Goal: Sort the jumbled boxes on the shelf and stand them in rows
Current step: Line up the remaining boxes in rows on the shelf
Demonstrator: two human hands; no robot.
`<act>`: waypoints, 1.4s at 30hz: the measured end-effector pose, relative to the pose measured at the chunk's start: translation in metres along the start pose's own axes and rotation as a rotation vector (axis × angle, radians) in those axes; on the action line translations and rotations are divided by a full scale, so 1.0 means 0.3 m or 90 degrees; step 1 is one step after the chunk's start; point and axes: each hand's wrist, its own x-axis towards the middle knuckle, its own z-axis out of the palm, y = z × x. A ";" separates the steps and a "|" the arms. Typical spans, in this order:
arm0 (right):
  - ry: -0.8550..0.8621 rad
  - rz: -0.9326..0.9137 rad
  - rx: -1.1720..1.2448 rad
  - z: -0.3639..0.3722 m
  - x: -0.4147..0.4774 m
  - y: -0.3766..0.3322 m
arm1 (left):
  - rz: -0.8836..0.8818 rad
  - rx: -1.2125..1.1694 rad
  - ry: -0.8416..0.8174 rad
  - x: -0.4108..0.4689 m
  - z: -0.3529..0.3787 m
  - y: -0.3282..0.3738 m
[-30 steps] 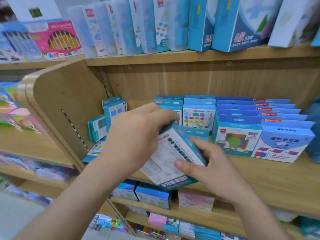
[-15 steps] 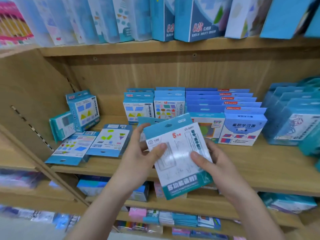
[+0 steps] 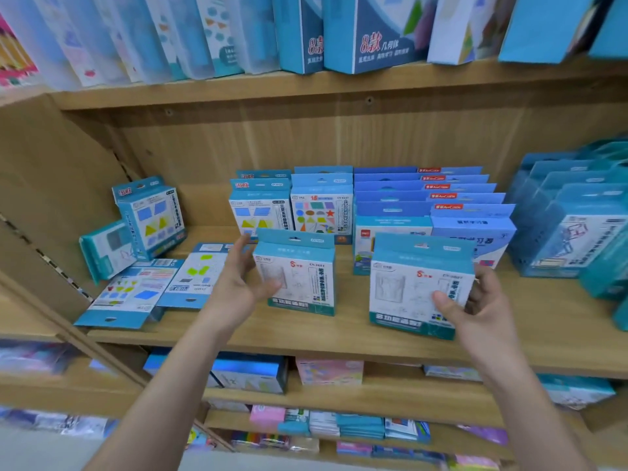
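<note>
Two alike teal-and-white boxes are upright near the front of the wooden shelf (image 3: 339, 334). My left hand (image 3: 238, 283) grips the left box (image 3: 300, 277), thumb on its front and fingers behind its left side. My right hand (image 3: 482, 300) grips the right box (image 3: 407, 287), thumb pressed on its front face. Whether either box rests on the board I cannot tell. Behind them, boxes stand in rows: a shapes box (image 3: 321, 212), a trapezoid box (image 3: 260, 212) and blue boxes (image 3: 472, 226).
At the left, two boxes lie flat (image 3: 129, 297) (image 3: 193, 273), and two more lean against the side panel (image 3: 149, 215) (image 3: 105, 249). A dense block of teal boxes (image 3: 571, 232) fills the right end. Larger boxes stand on the shelf above (image 3: 373, 32).
Both hands held the boxes together as one stack in front of me. Now the hands have spread apart, each with one box upright, the right one carried to the right.
</note>
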 end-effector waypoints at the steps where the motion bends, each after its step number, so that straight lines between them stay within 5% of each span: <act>1: -0.010 0.011 0.000 0.011 0.002 0.018 | -0.009 0.003 -0.016 0.011 0.009 -0.018; 7: -0.044 0.010 -0.060 0.034 0.031 0.042 | 0.039 0.067 0.042 -0.022 -0.022 -0.024; 14: -0.194 -0.004 -0.066 0.123 0.042 0.031 | 0.081 0.110 -0.077 -0.075 0.090 0.000; 24: -0.386 0.028 -0.084 0.183 0.007 0.017 | 0.124 0.187 0.008 -0.078 0.175 -0.098; 36: -0.300 -0.037 -0.161 0.226 0.034 0.024 | 0.192 0.336 0.088 -0.097 0.177 -0.117; 42: -0.211 -0.060 -0.291 0.213 0.003 -0.037 | 0.173 0.282 -0.031 -0.105 0.120 -0.097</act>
